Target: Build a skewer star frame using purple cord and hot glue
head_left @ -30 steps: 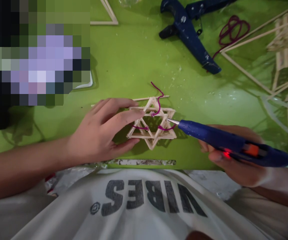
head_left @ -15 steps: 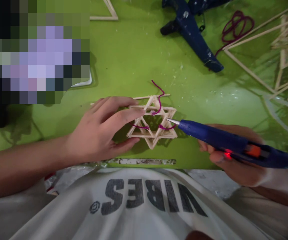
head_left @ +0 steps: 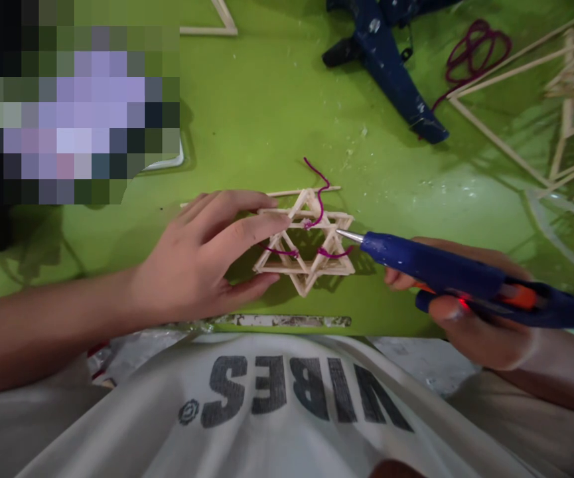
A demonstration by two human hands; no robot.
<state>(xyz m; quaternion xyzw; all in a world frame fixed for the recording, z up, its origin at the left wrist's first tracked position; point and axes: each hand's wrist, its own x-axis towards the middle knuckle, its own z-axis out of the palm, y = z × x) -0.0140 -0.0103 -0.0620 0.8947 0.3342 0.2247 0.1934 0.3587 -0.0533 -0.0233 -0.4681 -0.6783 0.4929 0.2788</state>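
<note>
A star-shaped frame of pale wooden sticks (head_left: 304,270) lies on the green table (head_left: 267,99), with pieces of purple yarn (head_left: 324,192) on it. My left hand (head_left: 207,252) grips its left side between fingers and thumb. A loose stick (head_left: 311,191) lies just behind the star. My right hand (head_left: 486,325) is wrapped round a blue glue gun (head_left: 430,269) that shows a red light. The gun's metal tip is at the star's upper right part; whether it touches the sticks I cannot tell.
At the top is a second dark blue tool (head_left: 391,79), beside a looped purple yarn (head_left: 478,56). More stick frames (head_left: 500,143) pile up at the right. A stained flat strip (head_left: 291,320) lies along the near edge. Part of a stick frame (head_left: 224,20) shows at top left.
My right hand has tilted the glue gun slightly, and its tip has shifted a little right and up. My left hand keeps its hold on the star.
</note>
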